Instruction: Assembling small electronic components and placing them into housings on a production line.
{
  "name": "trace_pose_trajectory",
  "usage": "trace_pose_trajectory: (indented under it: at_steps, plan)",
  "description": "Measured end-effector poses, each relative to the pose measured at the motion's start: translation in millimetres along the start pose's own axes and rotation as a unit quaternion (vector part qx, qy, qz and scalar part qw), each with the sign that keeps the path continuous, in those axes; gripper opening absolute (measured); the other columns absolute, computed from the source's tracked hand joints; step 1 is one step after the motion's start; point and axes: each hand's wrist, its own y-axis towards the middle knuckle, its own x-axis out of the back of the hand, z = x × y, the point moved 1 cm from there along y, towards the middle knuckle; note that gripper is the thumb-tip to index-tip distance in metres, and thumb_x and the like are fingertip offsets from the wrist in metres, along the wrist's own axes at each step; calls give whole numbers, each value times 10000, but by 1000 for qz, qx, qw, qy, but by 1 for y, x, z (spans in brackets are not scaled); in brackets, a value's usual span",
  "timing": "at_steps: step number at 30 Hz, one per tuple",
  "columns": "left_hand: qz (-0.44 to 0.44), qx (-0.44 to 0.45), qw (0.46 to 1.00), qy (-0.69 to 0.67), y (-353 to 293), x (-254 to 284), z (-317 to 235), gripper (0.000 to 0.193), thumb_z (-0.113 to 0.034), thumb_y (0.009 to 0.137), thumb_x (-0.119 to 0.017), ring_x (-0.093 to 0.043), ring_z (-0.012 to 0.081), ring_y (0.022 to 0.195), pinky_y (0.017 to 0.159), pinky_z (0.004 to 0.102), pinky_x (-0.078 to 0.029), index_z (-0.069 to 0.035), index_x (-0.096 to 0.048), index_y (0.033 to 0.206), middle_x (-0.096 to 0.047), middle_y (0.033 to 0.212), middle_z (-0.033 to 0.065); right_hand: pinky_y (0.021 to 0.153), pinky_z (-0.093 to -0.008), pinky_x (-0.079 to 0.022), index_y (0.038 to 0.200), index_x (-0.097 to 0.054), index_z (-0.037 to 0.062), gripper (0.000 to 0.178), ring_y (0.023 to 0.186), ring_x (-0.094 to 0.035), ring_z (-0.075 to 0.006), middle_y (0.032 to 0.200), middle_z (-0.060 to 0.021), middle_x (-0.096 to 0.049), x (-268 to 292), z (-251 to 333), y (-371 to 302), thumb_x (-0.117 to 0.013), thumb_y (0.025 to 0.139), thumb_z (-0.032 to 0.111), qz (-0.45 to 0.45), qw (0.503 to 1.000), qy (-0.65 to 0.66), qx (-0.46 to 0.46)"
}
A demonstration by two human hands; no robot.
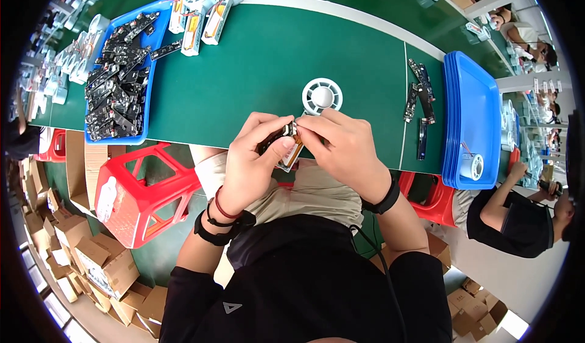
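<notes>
At the table's near edge my left hand [256, 154] is closed, gripping a small black circuit board [277, 138] between thumb and fingers. My right hand [347, 145] meets it there, thumb and forefinger pinched at the board's end; whatever is between those fingertips is too small to make out. Just beyond the hands lies the round white slotted head of a small fan-like unit [322, 96]. A white housing with an orange-yellow part inside [294, 155] shows below the fingers, mostly covered by them.
A blue tray [152, 78] heaped with black circuit boards is at left, near several white units [201, 23]. Loose boards [420, 93] lie at right beside stacked blue trays [478, 111] holding one unit. Red stools [143, 190], cartons [103, 261] and another person [518, 221] surround the table.
</notes>
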Motion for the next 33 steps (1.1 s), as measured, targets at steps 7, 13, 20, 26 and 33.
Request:
trace_pose_trajectory:
  at_steps: [7, 13, 20, 26, 33]
  plan:
    - [56, 89, 984, -146, 8, 0, 4, 324, -13, 1000, -685, -605, 94, 990, 862, 244, -525, 11, -680, 1323, -620, 1168, 39, 466, -323, -441, 987, -756, 75, 141, 556, -596, -167, 692, -22, -602, -4, -10, -9, -782, 851, 55, -76, 994, -13, 74]
    - [59, 59, 985, -152, 9, -2, 8, 331, -8, 997, -686, -608, 101, 993, 862, 245, -525, 6, -682, 1328, -622, 1168, 48, 485, -311, -453, 978, -747, 74, 176, 595, -611, -158, 740, -12, -598, 0, -13, -9, -797, 810, 58, -57, 990, -58, 116]
    - [72, 58, 987, -135, 10, -2, 1, 304, -14, 995, -692, -623, 110, 977, 834, 251, -525, 23, -692, 1297, -630, 1137, 53, 516, -300, -482, 1002, -744, 66, 229, 638, -629, -156, 804, -13, -618, 4, -13, -13, -788, 778, 45, -41, 985, -95, 136]
    - [135, 123, 971, -153, 9, 8, -8, 256, -22, 993, -699, -639, 113, 933, 786, 252, -521, 51, -701, 1238, -629, 1099, 54, 543, -299, -514, 1068, -745, 59, 308, 685, -657, -171, 888, -35, -659, 7, -9, -12, -780, 763, 36, -58, 979, -79, 177]
    - [144, 85, 983, -70, 8, 1, -8, 232, -30, 999, -695, -651, 118, 939, 776, 248, -525, 46, -702, 1217, -630, 1099, 58, 616, -286, -560, 1112, -744, 52, 296, 756, -705, -210, 970, -65, -698, 11, -8, -22, -775, 820, 11, -22, 991, -41, 127]
